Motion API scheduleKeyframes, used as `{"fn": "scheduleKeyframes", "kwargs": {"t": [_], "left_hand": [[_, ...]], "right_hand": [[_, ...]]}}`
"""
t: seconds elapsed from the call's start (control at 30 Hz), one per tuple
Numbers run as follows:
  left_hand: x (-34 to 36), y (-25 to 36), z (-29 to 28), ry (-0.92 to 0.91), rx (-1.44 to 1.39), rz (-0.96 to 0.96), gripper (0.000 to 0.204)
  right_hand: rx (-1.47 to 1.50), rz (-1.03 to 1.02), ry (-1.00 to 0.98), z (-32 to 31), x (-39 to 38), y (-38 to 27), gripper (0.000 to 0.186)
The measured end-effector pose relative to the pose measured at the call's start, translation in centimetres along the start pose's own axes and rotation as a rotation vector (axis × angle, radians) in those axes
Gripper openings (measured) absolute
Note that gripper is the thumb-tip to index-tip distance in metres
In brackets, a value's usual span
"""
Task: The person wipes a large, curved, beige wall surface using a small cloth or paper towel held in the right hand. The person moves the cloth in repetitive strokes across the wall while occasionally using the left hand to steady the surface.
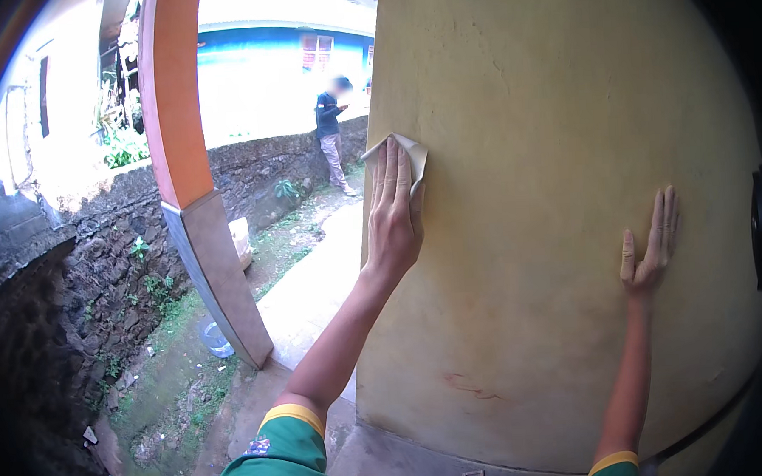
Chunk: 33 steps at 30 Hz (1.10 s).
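My left hand (pixel 393 216) presses a folded pale sheet, like sandpaper or cloth (pixel 413 157), flat against the yellow plastered wall (pixel 520 104) near its left corner. The fingers lie straight over the sheet, which sticks out above the fingertips. My right hand (pixel 649 243) rests flat on the same wall further right and lower, fingers together, holding nothing. Both arms come up from the lower edge in green sleeves with yellow cuffs.
An orange and grey pillar (pixel 193 187) stands left of the wall. A concrete path (pixel 315 283) runs between them. A dark stone wall (pixel 101 250) lines the left side. A person (pixel 332 138) stands far off on the path.
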<state>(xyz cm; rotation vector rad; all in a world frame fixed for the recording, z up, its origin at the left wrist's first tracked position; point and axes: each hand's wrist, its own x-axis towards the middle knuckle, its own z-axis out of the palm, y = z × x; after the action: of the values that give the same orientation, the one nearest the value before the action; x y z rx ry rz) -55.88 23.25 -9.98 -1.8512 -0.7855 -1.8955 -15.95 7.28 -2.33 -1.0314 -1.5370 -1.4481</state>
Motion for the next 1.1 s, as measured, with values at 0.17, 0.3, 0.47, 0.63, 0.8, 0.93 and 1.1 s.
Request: {"fn": "scheduleKeyframes", "kwargs": {"t": [0.17,0.3,0.47,0.63,0.8,0.93,1.1], "left_hand": [[13.9,-1.9,1.0,0.176,0.046,0.145,0.055],[17.8,-2.7,0.6,0.215,0.005,0.255,0.055],[-0.9,-1.6,0.7,0.035,0.026,0.138,0.055],[-12.9,0.4,1.9,-0.062,-0.059,-0.061,0.061],[0.7,-1.2,0.7,0.067,0.050,-0.050,0.058],[-1.7,0.3,2.5,0.039,0.039,-0.008,0.058],[-23.4,3.6,4.7,-0.211,0.050,-0.071,0.061]], "right_hand": [[0.004,-0.015,-0.010,-0.3,0.0,-0.1,0.072],[0.013,-0.018,0.013,0.4,0.2,-0.4,0.070],[-0.004,-0.046,0.021,0.1,0.0,0.2,0.069],[-0.001,-0.048,0.022,0.1,0.3,-0.4,0.068],[0.009,-0.082,0.034,0.7,0.2,-0.5,0.068],[-0.007,-0.070,0.043,0.3,0.2,-0.5,0.068],[0.040,-0.094,0.066,1.1,0.5,-0.4,0.067]]}}
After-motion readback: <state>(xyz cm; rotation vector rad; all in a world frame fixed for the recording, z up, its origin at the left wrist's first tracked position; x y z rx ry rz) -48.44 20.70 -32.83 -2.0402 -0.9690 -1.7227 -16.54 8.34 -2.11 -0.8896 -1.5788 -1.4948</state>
